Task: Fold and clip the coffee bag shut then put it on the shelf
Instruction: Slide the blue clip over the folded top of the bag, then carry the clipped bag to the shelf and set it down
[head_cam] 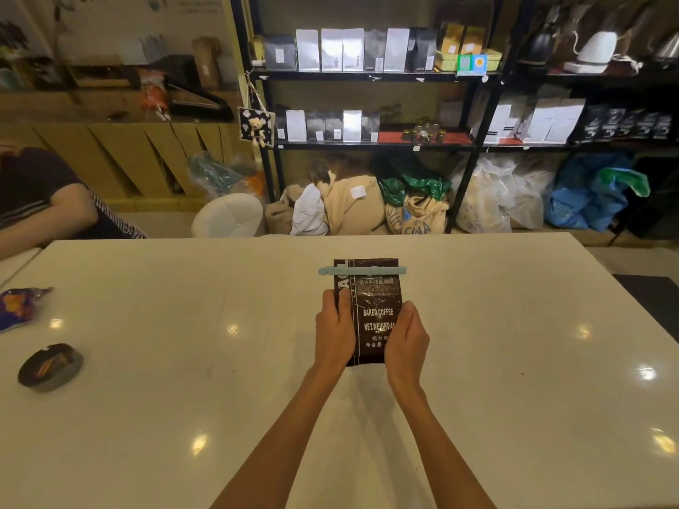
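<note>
dark ashtray [50,367], crumpled snack wrapper [20,307], burlap sacks [417,211]

Left hand [335,330]: bare forearm reaching forward, wrist straight, thumb laid forward over the top of the coffee bag [374,317], remaining fingers wrapped down its left edge. Right hand [406,337]: bare forearm reaching forward, converging toward the left, palm turned inward, fingers pressed together along the bag's right edge, fingertips pointing forward. Both hands closed on the bag.

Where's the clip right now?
The pale blue plastic clip sits clamped across the top of the dark brown coffee bag, mid-table, beyond both hands.
</note>
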Motion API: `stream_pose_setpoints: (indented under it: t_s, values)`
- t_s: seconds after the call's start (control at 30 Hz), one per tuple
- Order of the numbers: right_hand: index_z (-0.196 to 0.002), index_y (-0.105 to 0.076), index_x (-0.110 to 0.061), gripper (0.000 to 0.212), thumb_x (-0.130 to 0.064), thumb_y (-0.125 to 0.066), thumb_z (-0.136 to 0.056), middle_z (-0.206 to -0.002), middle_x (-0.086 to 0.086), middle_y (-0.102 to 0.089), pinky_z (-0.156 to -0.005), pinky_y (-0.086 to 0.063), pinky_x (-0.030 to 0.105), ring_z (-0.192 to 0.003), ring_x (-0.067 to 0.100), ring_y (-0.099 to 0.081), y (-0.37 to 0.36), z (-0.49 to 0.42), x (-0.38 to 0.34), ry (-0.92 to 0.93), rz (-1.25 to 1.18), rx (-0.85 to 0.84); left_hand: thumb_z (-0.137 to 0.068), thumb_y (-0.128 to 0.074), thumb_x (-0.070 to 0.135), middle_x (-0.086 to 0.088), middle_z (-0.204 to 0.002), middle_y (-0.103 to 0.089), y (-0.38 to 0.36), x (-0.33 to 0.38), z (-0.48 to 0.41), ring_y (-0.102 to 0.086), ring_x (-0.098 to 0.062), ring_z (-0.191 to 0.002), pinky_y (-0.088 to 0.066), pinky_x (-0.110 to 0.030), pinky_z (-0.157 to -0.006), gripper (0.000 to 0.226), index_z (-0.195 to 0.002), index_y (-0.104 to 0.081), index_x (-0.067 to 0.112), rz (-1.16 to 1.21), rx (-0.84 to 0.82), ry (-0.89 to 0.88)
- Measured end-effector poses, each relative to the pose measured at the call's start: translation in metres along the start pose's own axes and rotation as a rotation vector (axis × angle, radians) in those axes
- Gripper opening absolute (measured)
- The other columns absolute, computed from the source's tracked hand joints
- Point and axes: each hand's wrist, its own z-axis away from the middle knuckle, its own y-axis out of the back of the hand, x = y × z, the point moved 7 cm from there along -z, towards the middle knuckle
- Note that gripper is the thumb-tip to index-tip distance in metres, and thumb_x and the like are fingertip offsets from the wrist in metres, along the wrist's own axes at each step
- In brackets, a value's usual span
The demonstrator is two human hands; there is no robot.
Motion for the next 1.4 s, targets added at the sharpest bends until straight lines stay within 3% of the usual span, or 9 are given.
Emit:
stream_pose_setpoints:
  t_s: [0.23,0.4,0.53,0.67,0.8,0.9,0.97,1.2,1.4]
  values:
    - [-0.114,-0.052,-0.028,0.057,-0.072,-0.05,-0.078,-0.093,-0.013,-0.068,-0.054,-0.053,0.011,-0.075,-0.002,-0.07,-0.001,0.001,-0.01,-0.023,0.015,-0.17,-0.102,-0.037,0.043,0.004,-0.083,-0.071,0.006,0.016,-0.001,-0.071,0.0,-0.073,-0.054,-0.014,-0.057,0.021,-0.095,-0.054,0.032,0.056,-0.121,-0.062]
    - [-0.101,-0.055,-0.027,0.042,-0.062,-0.032,-0.092,-0.085,-0.013,-0.068,-0.054,-0.054,0.013,-0.073,0.002,-0.07,0.011,0.008,-0.019,0.038,0.052,-0.014,-0.094,-0.051,0.048,0.009,-0.102,-0.071,-0.002,0.006,0.021,-0.072,-0.002,-0.088,-0.057,-0.017,-0.066,0.016,-0.107,-0.05,0.04,0.152,-0.241,0.0]
    - [-0.102,-0.062,-0.025,0.052,-0.065,-0.03,-0.093,-0.089,-0.004,-0.073,-0.06,-0.055,0.015,-0.08,0.006,-0.073,0.025,0.004,-0.017,-0.079,-0.018,-0.172,-0.102,-0.04,0.043,0.008,-0.09,-0.071,-0.002,0.008,0.024,-0.071,-0.001,-0.081,-0.056,-0.016,-0.064,0.017,-0.1,-0.052,0.032,0.076,-0.182,-0.021]
    - [-0.103,-0.064,-0.035,0.052,-0.075,-0.037,-0.084,-0.09,-0.007,-0.076,-0.071,-0.058,0.026,-0.08,0.003,-0.073,0.078,-0.005,-0.029,0.0,0.105,-0.19,-0.101,-0.036,0.043,0.015,-0.082,-0.072,-0.05,0.031,0.046,-0.07,0.0,-0.076,-0.055,-0.015,-0.06,0.02,-0.095,-0.051,0.031,0.03,-0.341,-0.093]
    - [-0.089,-0.066,-0.034,0.058,-0.073,-0.024,-0.085,-0.083,-0.004,-0.076,-0.069,-0.058,0.027,-0.078,0.006,-0.073,0.177,-0.013,-0.02,-0.077,0.064,0.025,-0.101,-0.032,0.044,0.009,-0.073,-0.067,-0.133,0.061,0.087,-0.066,0.001,-0.067,-0.054,-0.017,-0.055,0.024,-0.089,-0.048,0.03,-0.039,-0.457,-0.181]
    - [-0.1,-0.065,-0.037,0.059,-0.075,-0.022,-0.085,-0.085,-0.016,-0.077,-0.064,-0.052,0.01,-0.082,-0.003,-0.072,0.263,-0.011,-0.011,-0.154,0.006,0.012,-0.105,-0.031,0.038,0.001,-0.076,-0.066,-0.209,0.076,0.129,-0.066,-0.009,-0.067,-0.058,-0.032,-0.057,0.029,-0.091,-0.05,0.019,-0.06,-0.537,-0.233]
    - [-0.108,-0.061,-0.041,0.055,-0.079,-0.03,-0.082,-0.093,-0.018,-0.075,-0.068,-0.052,0.011,-0.087,-0.007,-0.069,0.342,-0.007,-0.004,-0.14,0.061,0.052,-0.105,-0.031,0.036,0.001,-0.079,-0.068,-0.276,0.087,0.171,-0.067,-0.011,-0.07,-0.059,-0.037,-0.06,0.031,-0.094,-0.051,0.016,-0.045,-0.615,-0.255]
    - [-0.121,-0.061,-0.03,0.065,-0.074,-0.061,-0.073,-0.108,-0.008,-0.075,-0.076,-0.058,0.021,-0.096,0.005,-0.072,0.633,0.026,0.031,-0.172,0.055,0.338,-0.105,-0.033,0.036,0.008,-0.087,-0.068,-0.512,0.129,0.366,-0.068,0.003,-0.077,-0.053,-0.012,-0.06,0.025,-0.101,-0.054,0.022,0.153,-0.946,-0.2]
    - [-0.112,-0.069,-0.027,0.029,-0.042,-0.068,-0.088,-0.104,-0.008,-0.078,-0.078,-0.057,0.022,-0.096,0.009,-0.073,0.817,0.009,0.072,-0.226,-0.014,0.557,-0.104,-0.035,0.04,-0.002,-0.092,-0.069,-0.692,0.152,0.47,-0.071,-0.004,-0.078,-0.055,-0.016,-0.06,0.029,-0.106,-0.055,0.019,0.168,-1.194,-0.155]
